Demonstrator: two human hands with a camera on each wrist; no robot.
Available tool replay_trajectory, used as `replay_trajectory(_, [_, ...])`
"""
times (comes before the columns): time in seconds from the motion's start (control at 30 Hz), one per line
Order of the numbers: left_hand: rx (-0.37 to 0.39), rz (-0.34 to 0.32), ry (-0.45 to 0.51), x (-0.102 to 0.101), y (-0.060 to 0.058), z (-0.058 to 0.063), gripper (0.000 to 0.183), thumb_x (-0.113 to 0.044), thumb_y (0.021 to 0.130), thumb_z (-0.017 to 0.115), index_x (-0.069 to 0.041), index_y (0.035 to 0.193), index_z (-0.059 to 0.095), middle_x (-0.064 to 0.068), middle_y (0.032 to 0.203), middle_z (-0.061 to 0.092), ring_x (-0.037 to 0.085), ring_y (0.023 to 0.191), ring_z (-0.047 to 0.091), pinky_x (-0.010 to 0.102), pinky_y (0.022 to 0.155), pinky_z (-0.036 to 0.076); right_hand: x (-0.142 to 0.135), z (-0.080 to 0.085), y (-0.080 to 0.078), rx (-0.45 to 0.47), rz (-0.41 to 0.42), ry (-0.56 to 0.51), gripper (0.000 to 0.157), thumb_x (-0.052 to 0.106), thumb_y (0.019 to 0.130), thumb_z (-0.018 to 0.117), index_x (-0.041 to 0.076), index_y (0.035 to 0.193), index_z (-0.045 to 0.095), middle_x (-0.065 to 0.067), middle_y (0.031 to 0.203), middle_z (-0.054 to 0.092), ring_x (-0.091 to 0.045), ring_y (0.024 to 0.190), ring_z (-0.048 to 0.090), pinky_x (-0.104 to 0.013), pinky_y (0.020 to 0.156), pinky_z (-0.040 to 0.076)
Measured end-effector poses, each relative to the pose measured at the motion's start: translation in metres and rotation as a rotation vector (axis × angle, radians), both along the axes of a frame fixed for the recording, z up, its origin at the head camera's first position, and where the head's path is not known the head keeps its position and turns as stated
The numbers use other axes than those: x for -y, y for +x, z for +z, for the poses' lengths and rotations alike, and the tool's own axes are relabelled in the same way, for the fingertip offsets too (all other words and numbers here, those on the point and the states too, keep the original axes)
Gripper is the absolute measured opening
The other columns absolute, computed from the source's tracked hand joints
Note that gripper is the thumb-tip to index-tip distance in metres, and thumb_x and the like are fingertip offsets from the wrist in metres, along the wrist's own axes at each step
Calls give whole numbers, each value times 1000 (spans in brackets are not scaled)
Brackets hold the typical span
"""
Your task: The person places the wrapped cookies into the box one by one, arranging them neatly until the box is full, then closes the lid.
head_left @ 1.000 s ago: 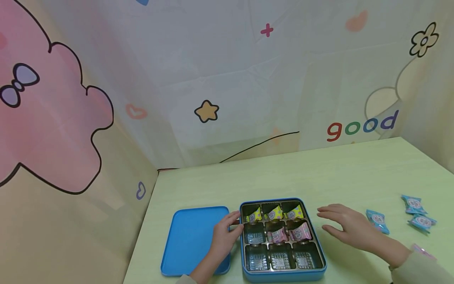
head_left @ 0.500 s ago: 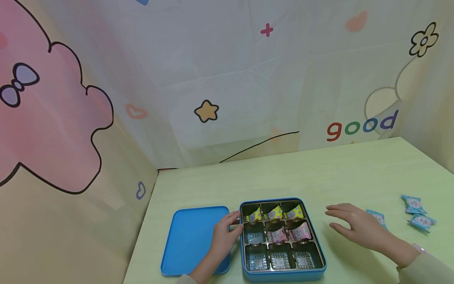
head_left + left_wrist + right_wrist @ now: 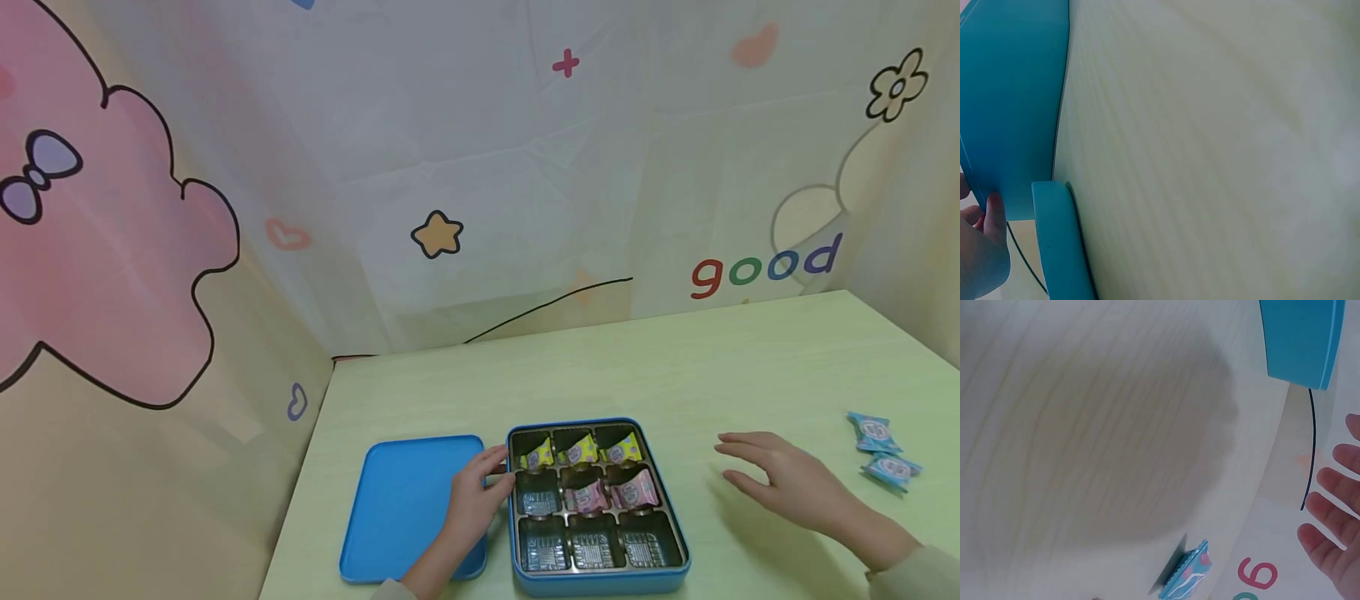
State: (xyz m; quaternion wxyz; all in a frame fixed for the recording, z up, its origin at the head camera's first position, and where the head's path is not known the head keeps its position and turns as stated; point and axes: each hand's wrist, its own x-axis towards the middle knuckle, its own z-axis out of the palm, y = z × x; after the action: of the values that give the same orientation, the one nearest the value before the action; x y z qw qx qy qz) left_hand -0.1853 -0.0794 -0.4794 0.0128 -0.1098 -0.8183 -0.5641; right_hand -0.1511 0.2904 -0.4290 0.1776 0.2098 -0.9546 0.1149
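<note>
A blue box [image 3: 600, 585] holds a dark tray divided into square compartments. Yellow wrapped candies [image 3: 580, 451] fill its back row; pink ones [image 3: 635, 490] sit in the middle and right of the centre row. The centre row's left compartment and the whole front row hold no candy. My left hand [image 3: 477, 490] rests its fingertips and thumb at the box's left rim. In the left wrist view its thumb [image 3: 995, 212] lies against the blue side wall. My right hand [image 3: 795, 487] hovers to the right of the box, fingers loosely extended and holding nothing.
A flat blue lid [image 3: 405, 508] lies left of the box, partly behind my left forearm. Two blue wrapped candies [image 3: 874, 432] lie close together on the pale table [image 3: 720, 358] at the right. A printed curtain [image 3: 510, 167] hangs behind.
My right hand has moved right, away from the box, and now covers the nearest blue candy in the head view. The left hand and the box have stayed put.
</note>
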Motion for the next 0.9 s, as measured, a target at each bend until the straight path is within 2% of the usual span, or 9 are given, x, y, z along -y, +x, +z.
replay_trajectory(0.1, [-7,-1,-3,0,1,4,38,-13,84,58,-1,120,54,14,126,50,27,101,57,25,76,53,-5,-1,0,25,-13,-1,33,19,71,72,5,100,66,-11,106,62,-29,97,55,-47,76,47])
replay_trajectory(0.27, [-6,-7,7,-2,10,24,37,-5,84,56,6,118,53,20,124,50,33,100,56,33,77,53,-11,-1,1,33,-25,3,33,20,71,72,4,99,66,-13,107,62,-30,96,55,-47,76,46])
replay_trajectory(0.37, [-6,-12,11,-3,14,32,36,-2,83,55,9,117,53,23,123,50,35,100,56,34,76,53,-16,-2,2,62,-39,0,34,22,72,71,3,100,66,-15,108,60,-32,97,54,-48,76,45])
replay_trajectory(0.43, [-4,-13,15,-2,13,28,36,-3,84,55,8,118,53,22,124,49,34,100,56,32,76,53,-20,-3,2,84,-49,-3,34,23,73,70,3,101,65,-16,110,59,-34,98,54,-49,76,45])
replay_trajectory(0.67, [-26,-11,-2,1,1,2,38,-13,84,58,-1,120,54,14,126,50,27,101,57,24,74,53,-32,-7,4,88,-55,-20,33,21,74,69,2,101,65,-19,111,58,-36,97,54,-50,73,46])
replay_trajectory(0.9, [-13,-16,20,1,1,1,39,-15,85,58,-2,121,54,14,127,49,28,102,56,23,75,53,-42,-9,7,131,-58,-45,34,20,76,67,-1,103,63,-25,112,56,-43,95,53,-52,67,48])
